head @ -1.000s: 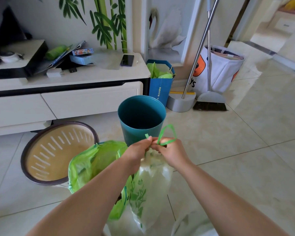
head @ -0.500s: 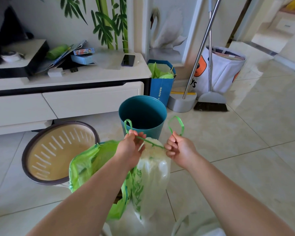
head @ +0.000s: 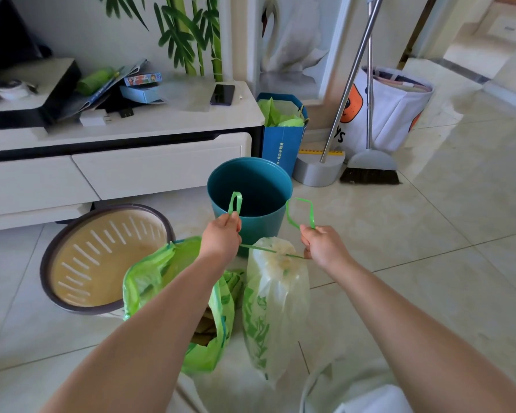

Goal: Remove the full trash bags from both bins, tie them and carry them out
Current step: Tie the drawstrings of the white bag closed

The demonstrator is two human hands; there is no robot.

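Note:
A clear trash bag with green print (head: 273,308) hangs low in the middle, its mouth gathered shut. A green drawstring (head: 268,250) runs taut across its top. My left hand (head: 221,238) grips one drawstring loop on the left, my right hand (head: 325,245) grips the other loop on the right, and the hands are apart. A green trash bag (head: 158,272) sits open on the floor under my left forearm. Behind the hands stands the teal bin (head: 251,189) with no bag in it. The beige bin with a dark rim (head: 102,257) lies tilted at the left, also without a bag.
A white TV cabinet (head: 131,162) with a phone and clutter runs along the left wall. A blue paper bag (head: 282,141), a dustpan and broom (head: 370,171) and a white tote (head: 390,114) stand at the back. Tiled floor (head: 444,234) spreads to the right toward a doorway.
My hands, together at the bag's top a second ago, have pulled apart sideways, drawing the green drawstring tight across the gathered mouth.

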